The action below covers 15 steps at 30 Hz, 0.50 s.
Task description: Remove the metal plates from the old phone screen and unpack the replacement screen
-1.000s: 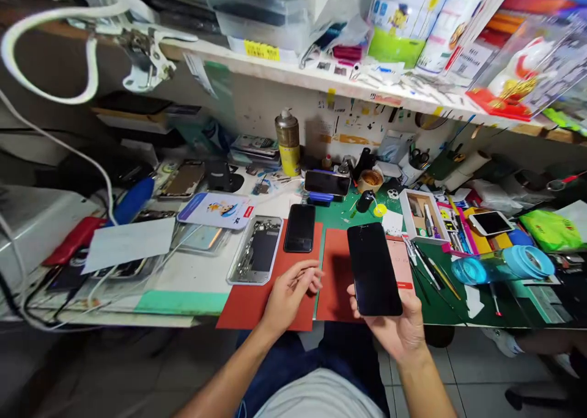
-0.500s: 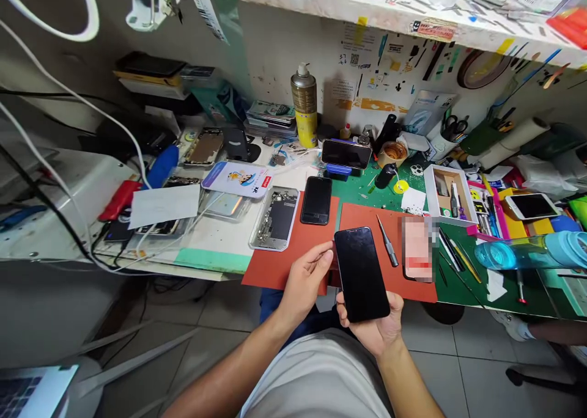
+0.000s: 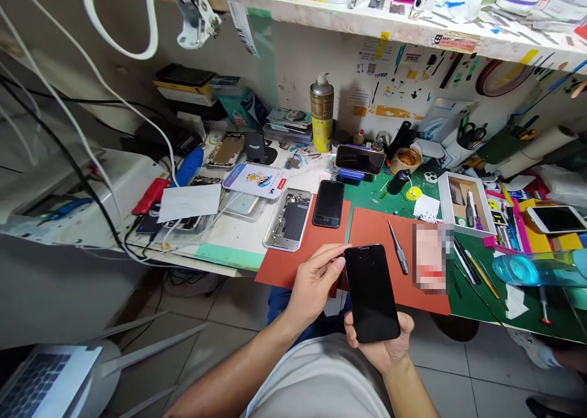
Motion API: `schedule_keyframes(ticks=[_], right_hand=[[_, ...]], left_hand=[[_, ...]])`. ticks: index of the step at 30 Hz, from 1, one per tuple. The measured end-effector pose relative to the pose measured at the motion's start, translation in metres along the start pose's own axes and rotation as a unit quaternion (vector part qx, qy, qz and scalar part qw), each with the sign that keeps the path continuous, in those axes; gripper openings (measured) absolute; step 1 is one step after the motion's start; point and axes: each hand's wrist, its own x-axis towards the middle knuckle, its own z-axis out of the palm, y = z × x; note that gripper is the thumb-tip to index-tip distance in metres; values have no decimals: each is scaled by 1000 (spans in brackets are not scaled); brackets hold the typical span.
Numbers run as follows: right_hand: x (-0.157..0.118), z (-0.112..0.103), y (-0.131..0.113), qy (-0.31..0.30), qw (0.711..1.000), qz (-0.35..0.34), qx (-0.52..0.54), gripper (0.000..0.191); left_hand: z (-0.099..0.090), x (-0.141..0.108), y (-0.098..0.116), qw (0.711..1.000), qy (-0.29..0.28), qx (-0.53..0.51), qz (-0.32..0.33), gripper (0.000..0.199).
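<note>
A black smartphone (image 3: 372,293), its dark glass face up, is held tilted above the front edge of the bench. My right hand (image 3: 387,349) cradles its lower end, thumb on one side and fingers on the other. At its upper left corner, my left hand (image 3: 317,283) pinches the edge between thumb and fingers; the exact contact is partly hidden. Behind the hands, a second dark phone (image 3: 329,203) lies on a red-brown mat (image 3: 288,271). Left of it sits an opened phone housing (image 3: 288,219) with bare inner parts. A grey screwdriver (image 3: 398,247) rests to the right.
A blurred-out pinkish item (image 3: 430,258), tweezers (image 3: 466,261) and a blue bottle (image 3: 527,268) lie on the right. A spray can (image 3: 321,113) stands at the back under a cluttered shelf (image 3: 343,16). Cables (image 3: 92,155) hang at left; a laptop (image 3: 43,381) sits low left.
The view has swung left, so the bench appears shifted right. Both hands keep the smartphone in nearly the same pose; the left index finger now reaches along its top corner.
</note>
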Motion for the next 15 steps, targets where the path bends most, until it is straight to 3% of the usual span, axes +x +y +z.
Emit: schedule_keyframes(ticks=[6, 10, 12, 13, 15], right_hand=[[1, 1, 3, -7, 1000, -10, -7, 73], [3, 20, 0, 61, 990, -62, -107, 66], [4, 32, -4, 117, 957, -120, -237, 54], [4, 38, -5, 147, 924, -154, -319, 48], [5, 49, -5, 206, 825, -214, -481, 41]], left_hand=[[-4, -3, -2, 1000, -2, 15, 1, 25], [-10, -2, -12, 999, 26, -11, -45, 36], [-10, -2, -16, 995, 37, -58, -77, 48], [-8, -3, -17, 991, 36, -88, -90, 54], [-1, -5, -16, 983, 21, -144, -115, 63]])
